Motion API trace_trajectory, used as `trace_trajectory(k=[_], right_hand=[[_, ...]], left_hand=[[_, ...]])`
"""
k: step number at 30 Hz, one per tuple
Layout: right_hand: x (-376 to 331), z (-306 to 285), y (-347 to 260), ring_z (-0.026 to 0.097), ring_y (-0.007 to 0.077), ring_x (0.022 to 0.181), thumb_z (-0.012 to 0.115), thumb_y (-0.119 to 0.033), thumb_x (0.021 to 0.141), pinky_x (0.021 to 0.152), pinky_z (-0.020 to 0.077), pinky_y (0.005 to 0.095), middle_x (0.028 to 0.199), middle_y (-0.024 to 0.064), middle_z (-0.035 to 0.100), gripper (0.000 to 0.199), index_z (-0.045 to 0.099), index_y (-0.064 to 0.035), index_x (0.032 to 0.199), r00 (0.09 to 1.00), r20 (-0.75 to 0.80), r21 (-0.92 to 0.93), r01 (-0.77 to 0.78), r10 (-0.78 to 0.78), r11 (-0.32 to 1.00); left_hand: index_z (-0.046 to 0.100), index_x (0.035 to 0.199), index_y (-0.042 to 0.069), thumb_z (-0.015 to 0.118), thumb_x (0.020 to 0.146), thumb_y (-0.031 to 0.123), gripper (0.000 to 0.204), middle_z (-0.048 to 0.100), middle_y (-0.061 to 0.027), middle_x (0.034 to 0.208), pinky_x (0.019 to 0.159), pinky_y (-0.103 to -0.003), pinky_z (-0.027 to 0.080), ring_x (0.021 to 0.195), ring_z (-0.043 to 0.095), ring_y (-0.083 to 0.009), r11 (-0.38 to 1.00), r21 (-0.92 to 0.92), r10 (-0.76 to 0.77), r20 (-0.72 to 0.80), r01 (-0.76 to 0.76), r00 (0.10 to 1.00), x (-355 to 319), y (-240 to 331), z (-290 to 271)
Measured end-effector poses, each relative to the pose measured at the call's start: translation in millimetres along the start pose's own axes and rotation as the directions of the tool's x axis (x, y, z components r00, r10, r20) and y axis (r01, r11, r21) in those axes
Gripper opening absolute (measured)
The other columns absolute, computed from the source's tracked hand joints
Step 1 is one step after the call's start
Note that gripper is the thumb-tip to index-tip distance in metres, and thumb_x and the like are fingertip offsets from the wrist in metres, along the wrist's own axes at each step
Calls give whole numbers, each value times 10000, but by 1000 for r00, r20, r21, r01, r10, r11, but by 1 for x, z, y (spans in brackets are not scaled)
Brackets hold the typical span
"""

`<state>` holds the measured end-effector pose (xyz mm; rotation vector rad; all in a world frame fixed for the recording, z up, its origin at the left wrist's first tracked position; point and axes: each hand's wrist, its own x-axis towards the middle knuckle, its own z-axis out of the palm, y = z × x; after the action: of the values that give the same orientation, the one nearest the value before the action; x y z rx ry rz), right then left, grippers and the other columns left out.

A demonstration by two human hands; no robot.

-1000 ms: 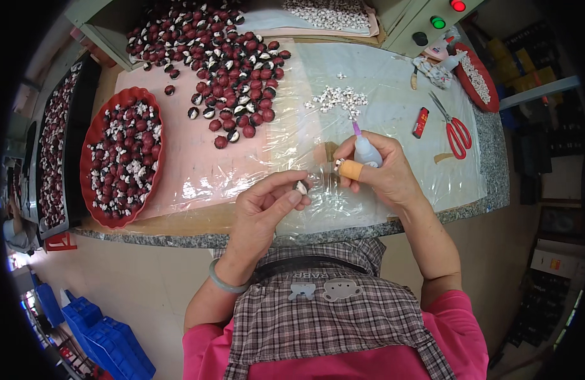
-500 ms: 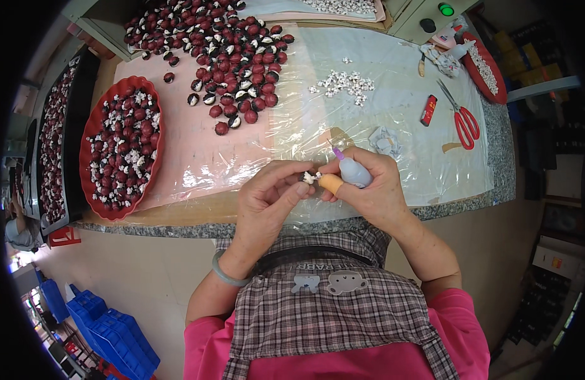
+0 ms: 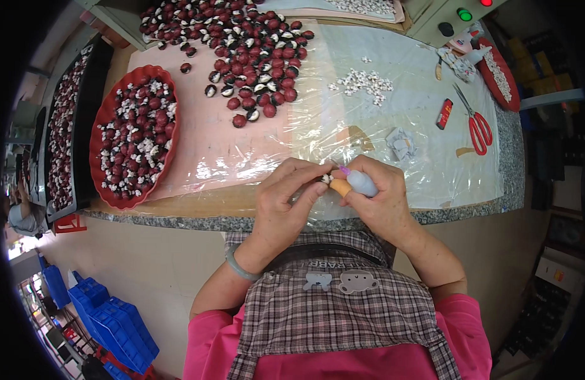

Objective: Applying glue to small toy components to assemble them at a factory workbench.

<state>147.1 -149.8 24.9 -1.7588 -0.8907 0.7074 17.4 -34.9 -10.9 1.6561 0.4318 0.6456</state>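
My left hand (image 3: 285, 197) pinches a small dark ball with a white, popcorn-like bit (image 3: 326, 180) between thumb and fingers; the fingers partly hide it. In my right hand (image 3: 386, 195) is a pale squeeze bottle (image 3: 362, 183) with a purple nozzle (image 3: 344, 171), which points toward the left fingertips. An orange finger cot (image 3: 340, 187) covers the right thumb, and its tip is close against the white bit. Both hands are held together above the table's near edge. Beyond them several loose white bits (image 3: 365, 85) lie scattered on the plastic sheet.
Many dark red and black balls (image 3: 260, 69) are heaped at the back. At left stands a red fluted tray (image 3: 96, 171) of balls with white bits. To the right lie red-handled scissors (image 3: 480, 133), a red cutter-like tool (image 3: 444, 114), crumpled paper (image 3: 401, 144) and a red dish (image 3: 511, 98).
The purple nozzle has come down and tilted left, nearer the ball and white bit. My hands are drawn closer together. The whole view has shifted slightly.
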Motion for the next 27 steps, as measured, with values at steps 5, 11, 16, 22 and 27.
trace_trajectory(k=[5, 11, 16, 22, 27], right_hand=[[7, -10, -9, 642, 122, 770, 672, 20, 820, 562, 540, 243, 900, 76, 643, 236, 649, -6, 1053, 992, 96, 142, 62, -76, 988], [3, -18, 4, 634, 113, 811, 660, 27, 822, 564, 539, 234, 1060, 96, 677, 288, 621, -8, 1105, 990, 132, 153, 36, -57, 988], [4, -19, 3, 634, 105, 798, 661, 14, 831, 575, 536, 237, 1035, 83, 688, 216, 624, -1, 1043, 991, 128, 175, 22, -45, 984], [4, -23, 9, 576, 78, 709, 699, -57, 829, 580, 462, 215, 883, 43, 646, 328, 543, -33, 1116, 993, 114, 194, -62, 40, 979], [6, -27, 7, 539, 87, 709, 643, -61, 868, 577, 423, 209, 949, 47, 569, 347, 456, -45, 1160, 987, 148, 524, -135, 66, 841]], left_hand=[[559, 1145, -16, 501, 879, -65, 276, 529, -89, 1114, 766, -289, 552, 948, 597, -164, 919, -354, -158, 77, 175, 984, 3, 14, -18], [563, 1060, 20, 537, 786, -67, 288, 551, -31, 928, 651, -239, 435, 738, 485, -113, 987, -27, -162, -236, 160, 958, 31, 1, -78], [590, 1015, 24, 671, 762, 7, 265, 559, -79, 899, 631, -313, 438, 680, 496, -186, 751, 661, 205, -217, -11, 954, 52, -3, -80], [617, 1041, 18, 626, 823, 9, 218, 601, -69, 928, 628, -272, 450, 715, 554, -145, 855, 511, 34, -236, 94, 971, 49, 6, -76], [583, 1200, -55, 501, 930, 32, 295, 634, -140, 1062, 751, -265, 525, 853, 587, -137, 587, -721, -405, 132, 368, 905, 26, 12, -66]])
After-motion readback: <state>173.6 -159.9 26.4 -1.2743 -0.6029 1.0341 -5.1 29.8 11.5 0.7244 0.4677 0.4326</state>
